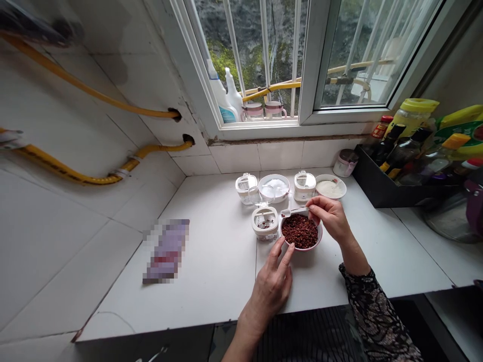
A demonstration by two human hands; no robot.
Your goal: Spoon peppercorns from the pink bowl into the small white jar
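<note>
A bowl of dark red peppercorns [300, 231] stands on the white tiled counter. Over its right rim, my right hand [329, 217] pinches the handle of a small white spoon [292, 212], whose head lies over the bowl's upper left rim. My left hand [274, 279] is at the near left rim, two fingertips against it, fingers apart and holding nothing. Just left of the bowl sits a clear-and-white jar [264, 223] with a few peppercorns inside. Behind are a lidded jar [246, 188], a bowl of white grains [274, 188], another jar [304, 186] and a bowl of pale powder [331, 188].
A black box [392, 193] of bottles stands at the back right, with a small jar [345, 163] beside it. A blurred purple packet [168, 251] lies at the left. Spray bottles [226, 98] stand by the window. Yellow pipes [75, 176] run along the left wall.
</note>
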